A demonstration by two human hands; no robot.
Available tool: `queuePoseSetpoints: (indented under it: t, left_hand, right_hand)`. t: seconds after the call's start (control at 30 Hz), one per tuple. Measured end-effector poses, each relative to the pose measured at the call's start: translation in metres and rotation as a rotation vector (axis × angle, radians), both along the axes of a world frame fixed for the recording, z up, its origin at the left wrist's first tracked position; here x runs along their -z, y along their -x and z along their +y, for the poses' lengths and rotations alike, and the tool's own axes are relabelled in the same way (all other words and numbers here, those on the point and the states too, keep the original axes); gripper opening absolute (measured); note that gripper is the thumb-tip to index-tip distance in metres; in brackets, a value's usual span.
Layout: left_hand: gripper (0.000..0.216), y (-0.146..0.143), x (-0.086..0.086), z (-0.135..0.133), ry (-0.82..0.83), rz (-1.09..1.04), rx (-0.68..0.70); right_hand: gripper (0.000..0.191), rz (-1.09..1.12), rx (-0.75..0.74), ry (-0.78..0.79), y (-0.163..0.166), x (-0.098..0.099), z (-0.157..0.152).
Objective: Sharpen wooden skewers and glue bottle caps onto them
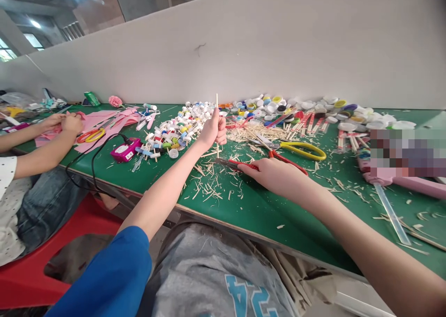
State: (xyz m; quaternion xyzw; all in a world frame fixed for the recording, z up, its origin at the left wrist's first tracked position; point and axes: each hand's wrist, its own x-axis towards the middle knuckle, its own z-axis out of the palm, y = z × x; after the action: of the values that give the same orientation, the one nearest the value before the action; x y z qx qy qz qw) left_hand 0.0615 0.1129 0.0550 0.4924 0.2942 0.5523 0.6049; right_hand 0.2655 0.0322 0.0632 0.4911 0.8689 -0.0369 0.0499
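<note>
My left hand [213, 130] is closed round a thin wooden stick [217, 100], held upright above the table with its thumb up. The stick's lower end shows below the fist. Pale wood shavings [209, 187] lie scattered beneath. My right hand [270, 174] grips red-handled pliers [228, 163], their dark jaws pointing left close to the stick's lower end. Whether the jaws touch the stick I cannot tell. Just beyond my right hand lie yellow-handled scissors [303, 150], and another red handle curves beside it.
Small capped pieces [170, 133] are heaped left of my hands; bottle caps [275, 104] pile along the wall. A purple power socket [125, 150] with a black cable sits left. At right lies a pink glue gun [383, 175]. A co-worker's hands [71, 122] hold pink paper.
</note>
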Motion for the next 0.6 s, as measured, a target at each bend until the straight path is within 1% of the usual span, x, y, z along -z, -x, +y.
queuePoseSetpoints:
  t: [0.03,0.1,0.17,0.23,0.3,0.37,0.47,0.6]
  left_hand:
    - [0.055,0.000,0.000,0.000,-0.002,-0.002,0.013]
    - [0.055,-0.002,0.000,0.000,0.000,-0.014,0.029]
    - [0.055,-0.003,0.000,0.000,0.000,-0.031,0.032]
    - [0.055,-0.003,0.000,-0.001,-0.007,-0.035,0.030]
    - [0.054,-0.004,-0.001,-0.002,-0.015,-0.024,0.023]
    - [0.054,-0.005,-0.001,-0.003,-0.016,-0.012,0.007]
    - [0.054,-0.006,-0.001,-0.003,-0.009,-0.021,-0.006]
    - [0.054,-0.004,0.000,0.000,-0.013,-0.011,0.023]
  right_hand:
    - [0.052,0.035,0.059,0.044,0.001,-0.002,0.000]
    - [0.060,0.125,0.182,0.078,0.004,-0.005,-0.002]
    - [0.060,0.165,0.240,0.027,0.008,-0.009,-0.003]
    - [0.057,0.145,0.251,-0.071,0.013,-0.010,-0.004]
    - [0.053,0.101,0.242,-0.133,0.018,-0.011,-0.005]
    - [0.052,0.082,0.240,-0.132,0.022,-0.011,-0.006]
    - [0.056,0.087,0.238,-0.082,0.025,-0.012,-0.009]
    - [0.056,0.034,0.250,-0.062,0.023,-0.016,-0.014]
